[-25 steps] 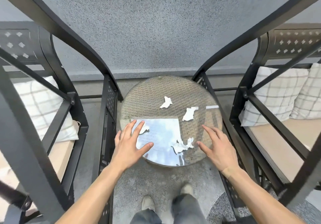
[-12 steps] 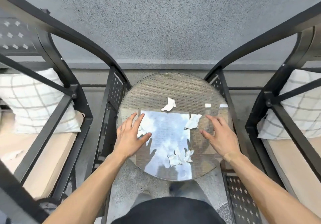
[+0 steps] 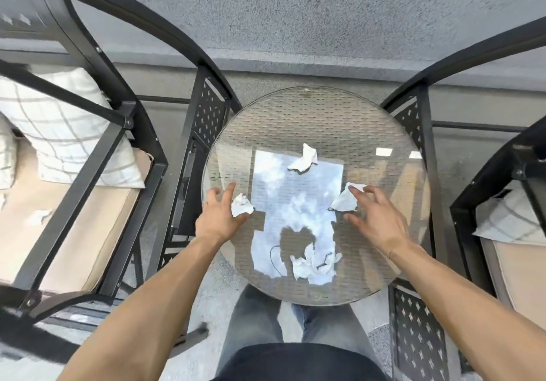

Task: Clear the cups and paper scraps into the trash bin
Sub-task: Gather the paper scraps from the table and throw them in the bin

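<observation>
Four crumpled white paper scraps lay on the round glass-topped wicker table (image 3: 313,109) at the centre of the frame: one small wad (image 3: 241,204) at the left, one triangular torn piece (image 3: 344,201) at the right, one folded bit (image 3: 304,162) toward the top, and one larger crushed cluster (image 3: 314,265) near the bottom edge. They looked nearly weightless, soft and easily crushed, likely to skid on the slick glass if pushed, so a pinch from above on a raised crease or a scoop into the palm would probably serve best. The left hand (image 3: 220,218) was curled around the small wad, thumb beneath and fingers open above it, touching but not clearly closed. The right hand (image 3: 376,218) was spread, its fingertips (image 3: 354,190) on the upper edge of the triangular piece, thumb apart below it. No cups or trash bin showed anywhere.

Compared with half a second before, both hands had moved from hovering flat above the glass to making contact with a scrap each. The view had also shifted closer and lower, so the table filled more of the frame and the black metal chairs (image 3: 124,120) with checked cushions (image 3: 59,123) sat farther toward the sides.
</observation>
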`<state>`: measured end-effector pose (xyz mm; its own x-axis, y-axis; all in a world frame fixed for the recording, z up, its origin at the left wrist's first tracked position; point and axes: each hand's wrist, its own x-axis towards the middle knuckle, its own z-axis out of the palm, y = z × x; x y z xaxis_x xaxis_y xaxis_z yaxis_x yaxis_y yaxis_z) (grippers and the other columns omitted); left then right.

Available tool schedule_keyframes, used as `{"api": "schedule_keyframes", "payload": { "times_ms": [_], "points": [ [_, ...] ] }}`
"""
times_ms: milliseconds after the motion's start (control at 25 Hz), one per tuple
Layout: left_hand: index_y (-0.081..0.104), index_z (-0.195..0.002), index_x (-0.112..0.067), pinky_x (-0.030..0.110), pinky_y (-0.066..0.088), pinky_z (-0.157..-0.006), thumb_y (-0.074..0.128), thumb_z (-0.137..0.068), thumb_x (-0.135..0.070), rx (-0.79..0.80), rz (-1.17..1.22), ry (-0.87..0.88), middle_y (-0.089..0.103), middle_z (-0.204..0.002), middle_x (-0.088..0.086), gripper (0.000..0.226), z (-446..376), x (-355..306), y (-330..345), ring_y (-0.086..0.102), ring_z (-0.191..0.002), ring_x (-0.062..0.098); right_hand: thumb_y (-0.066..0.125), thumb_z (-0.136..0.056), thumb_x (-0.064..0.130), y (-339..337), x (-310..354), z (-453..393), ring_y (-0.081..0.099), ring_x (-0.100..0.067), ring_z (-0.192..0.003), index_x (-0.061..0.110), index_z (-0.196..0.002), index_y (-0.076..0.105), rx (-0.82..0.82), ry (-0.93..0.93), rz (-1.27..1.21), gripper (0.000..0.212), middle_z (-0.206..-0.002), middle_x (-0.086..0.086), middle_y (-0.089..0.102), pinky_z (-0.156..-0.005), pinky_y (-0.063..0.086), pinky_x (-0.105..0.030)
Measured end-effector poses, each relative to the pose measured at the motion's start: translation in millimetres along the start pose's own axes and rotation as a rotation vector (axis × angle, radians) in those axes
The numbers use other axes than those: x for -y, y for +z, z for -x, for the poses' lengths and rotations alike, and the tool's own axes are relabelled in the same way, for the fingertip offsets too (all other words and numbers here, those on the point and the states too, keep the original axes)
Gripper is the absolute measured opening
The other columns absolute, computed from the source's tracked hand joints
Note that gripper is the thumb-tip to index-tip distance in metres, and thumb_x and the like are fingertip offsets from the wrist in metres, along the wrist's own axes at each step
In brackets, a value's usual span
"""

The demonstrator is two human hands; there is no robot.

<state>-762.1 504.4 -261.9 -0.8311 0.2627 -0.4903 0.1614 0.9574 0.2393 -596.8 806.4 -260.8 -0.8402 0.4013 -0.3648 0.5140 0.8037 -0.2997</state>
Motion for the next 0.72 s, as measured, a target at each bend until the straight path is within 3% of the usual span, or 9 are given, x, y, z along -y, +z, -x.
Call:
{"api": "schedule_keyframes", "payload": {
  "times_ms": [240,360,480,720],
  "points": [
    [0.033,-0.136,-0.035,0.039,0.054,-0.065,0.057,-0.088,-0.053,0.07,-0.122,0.106,0.031,-0.135,0.006,0.056,-35.5,11.1,29.0,0.062,-0.093,0.032,0.057,-0.085,0.057,31.7,1.7,-39.2,0.046,-0.031,-0.12,0.042,-0.142,0.029,0.076,0.108,0.053,0.066,-0.151,-0.002,0.02,-0.08,0.051,-0.042],
    [0.04,-0.129,-0.027,0.043,0.058,-0.062,0.05,-0.095,-0.046,0.039,-0.214,0.195,0.037,-0.125,0.006,0.041,-41.3,15.0,38.8,0.063,-0.083,0.028,0.06,-0.089,0.041,42.9,7.4,-46.7,0.041,-0.034,-0.123,0.033,-0.136,0.042,0.07,0.134,0.012,0.051,-0.146,-0.005,0.032,-0.09,0.045,-0.043],
    [0.046,-0.124,-0.022,0.044,0.058,-0.058,0.045,-0.1,-0.031,0.029,-0.223,0.285,0.042,-0.12,0.005,0.026,-45.6,17.3,44.8,0.063,-0.078,0.026,0.058,-0.091,0.023,48.5,6.7,-48.0,0.043,-0.032,-0.117,0.026,-0.13,0.051,0.018,0.134,-0.01,0.039,-0.133,-0.007,0.044,-0.089,0.046,-0.041],
    [0.053,-0.118,-0.017,0.041,0.052,-0.057,0.053,-0.092,-0.013,0.074,-0.172,0.401,0.05,-0.113,0.003,0.026,-50.5,11.6,43.0,0.064,-0.08,0.031,0.056,-0.089,0.009,50.6,4.7,-48.4,0.058,-0.025,-0.102,0.019,-0.112,0.062,0.028,0.16,-0.069,0.026,-0.12,-0.005,0.058,-0.082,0.045,-0.032]
  ]
}}
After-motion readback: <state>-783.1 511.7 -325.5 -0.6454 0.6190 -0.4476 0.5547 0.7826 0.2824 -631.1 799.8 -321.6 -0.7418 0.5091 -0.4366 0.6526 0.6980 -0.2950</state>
